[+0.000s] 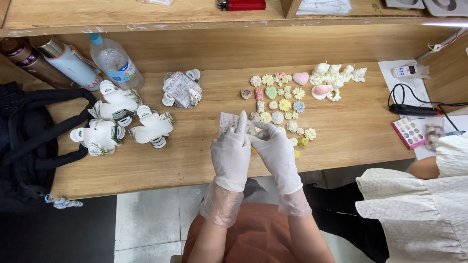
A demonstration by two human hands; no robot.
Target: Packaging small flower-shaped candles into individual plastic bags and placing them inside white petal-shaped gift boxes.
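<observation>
Head view, looking straight down at a wooden table (pixel 161 165). Both hands are gloved in thin white gloves and meet over the middle of the table. The left hand (pixel 231 155) has its fingers up, pinching the edge of a small clear packet (pixel 228 122) with a printed paper card inside. The right hand (pixel 277 152) curls in from the other side, fingertips pressed together right against the left hand's; something small and pale sits between them, but what exactly the right fingers grip, I cannot tell. The packet hangs just above the table top, just left of the spread of little moulded pieces.

That spread (pixel 282 104) lies just beyond the hands: small flowers, a pink heart (pixel 301 78), a green heart, white bears further right, pastel yellow, pink, blue and cream, laid out loosely and close together.

Left of the hands, three bundles of white tags (pixel 122 119) fanned like petals, and a fourth bundle (pixel 181 88) nearer the back. Behind them a plastic water bottle (pixel 116 61) lies tilted beside two flasks. A black bag (pixel 29 141) covers the left end.

On the right, another person's white sleeve (pixel 419 204) enters, near a pink card (pixel 409 131) and a black cable.
</observation>
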